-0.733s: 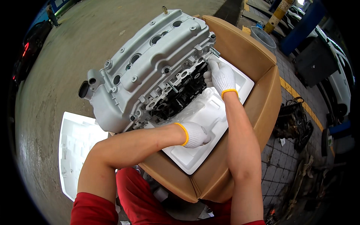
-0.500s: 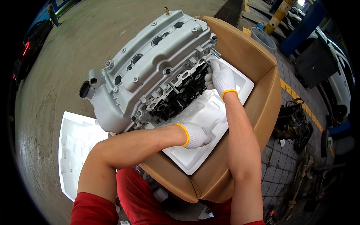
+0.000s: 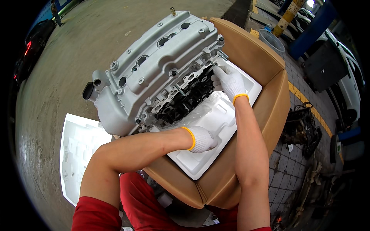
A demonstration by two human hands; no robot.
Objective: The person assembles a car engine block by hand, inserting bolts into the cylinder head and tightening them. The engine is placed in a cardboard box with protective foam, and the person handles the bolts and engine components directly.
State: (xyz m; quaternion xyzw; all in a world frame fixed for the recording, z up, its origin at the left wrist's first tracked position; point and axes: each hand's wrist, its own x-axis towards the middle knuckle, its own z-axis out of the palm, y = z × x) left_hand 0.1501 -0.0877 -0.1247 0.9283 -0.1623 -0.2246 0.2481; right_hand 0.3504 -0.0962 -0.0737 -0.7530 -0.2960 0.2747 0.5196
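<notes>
Engine (image 3: 158, 73) before me, silver cover uppermost, set slantwise across the upper left of an open cardboard box (image 3: 252, 54). How its underside rests I can't see. Its black lower side (image 3: 189, 96) faces me, below a row of pale ports.

Right hand (image 3: 229, 82), white knit glove, yellow cuff: up at the engine's far right end, just beside the metal studs (image 3: 222, 56). Fingers bent inward, tips toward the black side; whether they pinch anything, I cannot tell.

Left hand (image 3: 202, 139), same kind of glove: low over the white foam tray (image 3: 189, 165) inside the box, my forearm crossing in front of the engine's near corner. Fingers curled, mostly hidden beneath the hand; cannot tell if they grip something.

Clear plastic film (image 3: 192, 111) lies crumpled between the left hand and the engine. A second white foam piece (image 3: 69, 161) is on the floor to my left. A dark, grimy machine part (image 3: 302, 121) sits on the tiles to the right, outside the box.
</notes>
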